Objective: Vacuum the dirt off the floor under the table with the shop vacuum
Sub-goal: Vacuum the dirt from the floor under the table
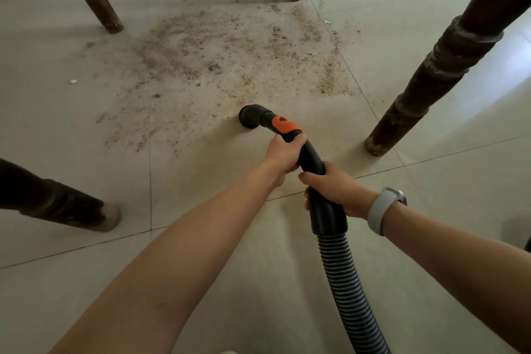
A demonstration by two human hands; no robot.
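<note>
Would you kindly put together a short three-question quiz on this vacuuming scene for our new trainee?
1. True or false: the nozzle sits at the near edge of the dirt patch.
2. Which hand grips the vacuum handle nearer the orange slider? A) left hand B) right hand
3. Fill in: the wrist with the grey watch belongs to the ____ hand.

Key: 1 true; 2 A; 3 right, which holds the handle by the cuff where the ribbed hose joins.
</note>
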